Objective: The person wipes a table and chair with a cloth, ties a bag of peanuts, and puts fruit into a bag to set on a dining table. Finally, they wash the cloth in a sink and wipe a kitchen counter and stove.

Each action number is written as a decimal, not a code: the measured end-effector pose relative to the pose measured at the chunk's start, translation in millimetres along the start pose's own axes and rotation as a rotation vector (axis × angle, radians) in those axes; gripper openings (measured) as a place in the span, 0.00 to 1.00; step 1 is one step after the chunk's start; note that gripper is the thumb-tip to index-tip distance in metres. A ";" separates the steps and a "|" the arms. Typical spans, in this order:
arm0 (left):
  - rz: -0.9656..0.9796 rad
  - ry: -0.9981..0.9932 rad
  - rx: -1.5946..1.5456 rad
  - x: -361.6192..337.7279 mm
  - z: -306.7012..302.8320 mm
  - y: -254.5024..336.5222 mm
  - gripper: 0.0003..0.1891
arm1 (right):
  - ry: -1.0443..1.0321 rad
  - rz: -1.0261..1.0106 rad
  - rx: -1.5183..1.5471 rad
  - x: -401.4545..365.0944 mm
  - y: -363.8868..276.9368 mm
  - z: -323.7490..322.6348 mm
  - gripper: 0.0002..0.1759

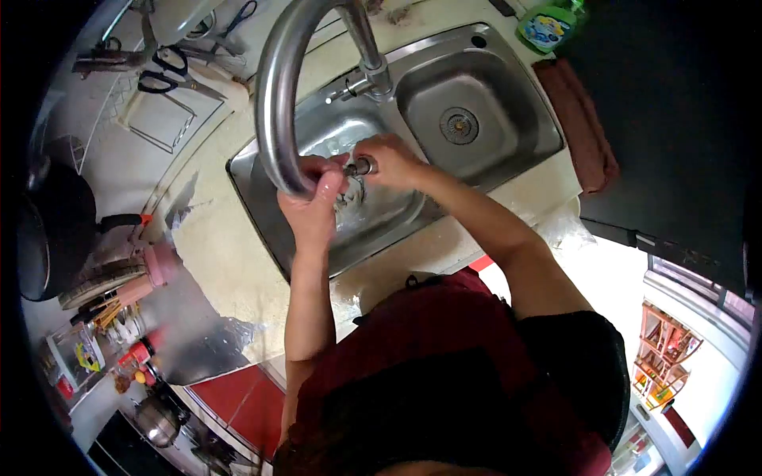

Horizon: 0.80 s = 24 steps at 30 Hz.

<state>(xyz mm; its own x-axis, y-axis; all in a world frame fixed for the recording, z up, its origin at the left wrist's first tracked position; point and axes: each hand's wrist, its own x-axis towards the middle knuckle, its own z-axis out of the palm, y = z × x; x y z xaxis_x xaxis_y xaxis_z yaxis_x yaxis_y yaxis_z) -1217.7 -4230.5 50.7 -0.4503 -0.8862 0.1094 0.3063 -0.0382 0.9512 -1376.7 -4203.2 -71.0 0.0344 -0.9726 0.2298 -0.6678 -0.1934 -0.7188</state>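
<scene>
My left hand is in the left sink basin, under the end of the curved metal faucet, its fingers closed round one end of a small metal object. At the object's other end my right hand has its fingers closed on it. Both hands look wet, and the faucet hides part of my left fingers. What the object is cannot be made out. Below the hands, splashing water shows in the basin.
Right of the hands is the second basin with a drain. A green soap bottle and a brown cloth lie beyond it. Scissors hang at the upper left, and a dark pan stands at the far left.
</scene>
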 end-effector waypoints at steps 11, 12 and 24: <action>-0.053 -0.342 0.110 -8.4 75.7 6.8 0.10 | 0.400 -0.208 -0.667 24.6 14.9 -140.6 0.20; -0.039 -0.339 0.110 -6.7 80.0 4.8 0.10 | 0.436 -0.199 -0.684 20.2 18.1 -143.6 0.20; -0.035 -0.339 0.133 -11.2 104.1 -1.7 0.10 | 0.428 0.179 -0.762 -62.1 2.5 -160.4 0.16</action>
<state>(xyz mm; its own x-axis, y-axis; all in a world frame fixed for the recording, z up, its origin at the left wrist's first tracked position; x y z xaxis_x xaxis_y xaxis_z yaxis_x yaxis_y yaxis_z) -1300.5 -4172.5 77.9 -0.7176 -0.6814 0.1441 0.1840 0.0140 0.9828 -1499.7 -4122.7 18.2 -0.2962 -0.8192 0.4912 -0.9549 0.2430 -0.1707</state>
